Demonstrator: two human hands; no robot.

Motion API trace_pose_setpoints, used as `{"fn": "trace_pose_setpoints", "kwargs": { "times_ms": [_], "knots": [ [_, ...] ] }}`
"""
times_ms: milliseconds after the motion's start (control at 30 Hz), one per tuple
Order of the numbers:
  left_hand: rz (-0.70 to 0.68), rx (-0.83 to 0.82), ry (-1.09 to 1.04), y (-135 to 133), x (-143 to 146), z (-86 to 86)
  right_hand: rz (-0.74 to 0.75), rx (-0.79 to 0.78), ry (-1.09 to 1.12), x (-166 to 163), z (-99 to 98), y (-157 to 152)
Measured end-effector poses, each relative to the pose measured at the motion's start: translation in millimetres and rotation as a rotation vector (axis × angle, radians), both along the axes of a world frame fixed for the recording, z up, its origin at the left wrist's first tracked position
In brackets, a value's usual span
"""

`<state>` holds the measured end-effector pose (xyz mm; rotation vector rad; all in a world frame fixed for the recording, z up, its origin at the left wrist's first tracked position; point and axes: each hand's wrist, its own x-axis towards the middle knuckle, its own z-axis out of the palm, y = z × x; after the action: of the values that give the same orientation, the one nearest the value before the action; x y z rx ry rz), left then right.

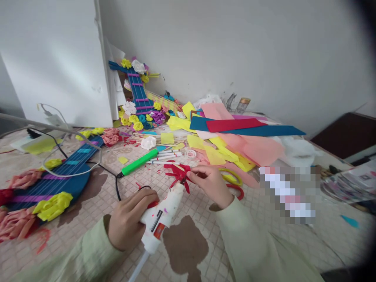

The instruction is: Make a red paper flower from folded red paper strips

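My left hand (133,217) is wrapped round the handle of a white hot glue gun (160,215), whose nozzle points up and away from me. A glue stick (139,266) sticks out of its back end. Close to the nozzle tip is a red paper flower (176,174) with spread, pointed petals. My right hand (210,184) pinches a thin pale stick at the flower's edge; the fingertips partly cover it. Whether the nozzle touches the petals I cannot tell.
A green tool (139,162) with a black cord lies beyond my left hand. Yellow-and-red-handled scissors (235,184) rest by my right wrist. Blue guitar-shaped crafts with paper flowers stand at the back (139,92) and lie left (70,172). Coloured paper strips (235,125) are piled behind.
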<state>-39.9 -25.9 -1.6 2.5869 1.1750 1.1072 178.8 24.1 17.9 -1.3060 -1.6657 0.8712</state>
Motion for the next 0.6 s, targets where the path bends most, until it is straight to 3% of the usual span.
{"fn": "trace_pose_setpoints", "kwargs": {
  "times_ms": [367, 600],
  "knots": [
    [0.047, -0.013, -0.007, -2.1, -4.8, -0.5, -0.007, 0.034, -0.047, 3.1, -3.2, 2.5],
    [-0.043, -0.004, 0.305, -0.7, -27.1, -3.3, -0.106, 0.026, -0.049, 10.6, -3.8, 7.7]
  ]
}}
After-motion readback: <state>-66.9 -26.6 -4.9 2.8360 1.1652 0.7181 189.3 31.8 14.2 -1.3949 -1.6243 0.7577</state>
